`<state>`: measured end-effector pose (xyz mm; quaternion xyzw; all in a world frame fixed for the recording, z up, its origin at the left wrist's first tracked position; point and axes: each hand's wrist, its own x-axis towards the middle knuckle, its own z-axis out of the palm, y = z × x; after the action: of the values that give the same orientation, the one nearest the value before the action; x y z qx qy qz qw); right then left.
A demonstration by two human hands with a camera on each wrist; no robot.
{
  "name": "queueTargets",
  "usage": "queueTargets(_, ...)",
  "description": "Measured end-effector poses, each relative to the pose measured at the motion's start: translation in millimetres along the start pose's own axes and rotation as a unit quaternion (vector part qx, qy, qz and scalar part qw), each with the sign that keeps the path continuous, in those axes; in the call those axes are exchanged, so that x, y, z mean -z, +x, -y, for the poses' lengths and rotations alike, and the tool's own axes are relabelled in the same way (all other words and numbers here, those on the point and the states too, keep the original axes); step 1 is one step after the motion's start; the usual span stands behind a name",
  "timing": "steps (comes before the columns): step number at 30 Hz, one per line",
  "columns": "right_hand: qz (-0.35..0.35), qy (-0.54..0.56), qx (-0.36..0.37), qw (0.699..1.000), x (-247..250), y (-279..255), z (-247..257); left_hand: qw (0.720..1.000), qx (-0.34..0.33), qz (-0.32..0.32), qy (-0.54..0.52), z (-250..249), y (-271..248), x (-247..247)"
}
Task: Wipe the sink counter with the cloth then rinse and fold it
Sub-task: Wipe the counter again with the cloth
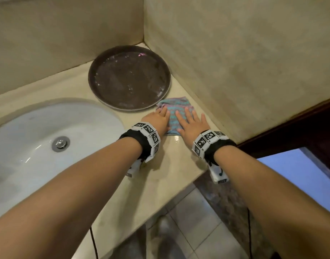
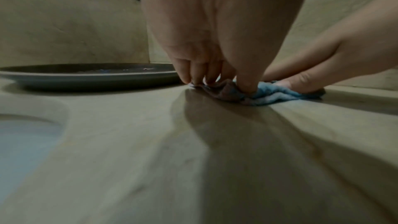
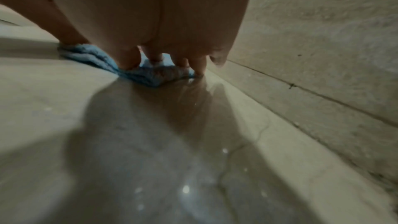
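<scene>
A blue and pink patterned cloth (image 1: 173, 116) lies folded on the beige sink counter (image 1: 160, 184), near the right wall. My left hand (image 1: 158, 120) rests on its left edge, and my right hand (image 1: 191, 124) lies flat on its right half with the fingers spread. In the left wrist view, the left hand (image 2: 215, 81) has its fingertips and thumb pressing down on the bunched cloth (image 2: 277, 94), with the right hand (image 2: 323, 67) beside them. The right wrist view shows the right hand's fingertips (image 3: 129, 64) pressing the cloth (image 3: 90, 55) onto a wet, shiny counter.
A dark round plate (image 1: 129, 77) sits in the counter's back corner, touching the cloth's far-left corner. The white sink basin (image 1: 29, 137) with its metal drain (image 1: 60, 143) is to the left. The tiled wall (image 1: 235, 71) runs close on the right. The counter's front edge drops to the floor tiles (image 1: 194, 217).
</scene>
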<state>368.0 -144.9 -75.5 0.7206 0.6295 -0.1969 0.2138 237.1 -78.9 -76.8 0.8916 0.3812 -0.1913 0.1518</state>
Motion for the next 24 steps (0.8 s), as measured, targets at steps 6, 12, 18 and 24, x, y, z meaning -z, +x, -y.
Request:
queueTargets(6,-0.023,-0.082,-0.039,0.996,8,13,-5,1.000,-0.011,-0.012,0.027,-5,21,9)
queueTargets(12,-0.004,-0.128,-0.059,0.990,16,22,-8,0.999,-0.008,-0.013,0.046,-6,36,12)
queueTargets(18,0.002,-0.138,-0.074,0.988,9,14,-8,0.998,-0.034,-0.002,0.061,-8,32,20)
queueTargets(24,0.016,-0.123,-0.080,0.989,-9,-13,-18,0.998,-0.052,0.012,0.033,-30,15,9)
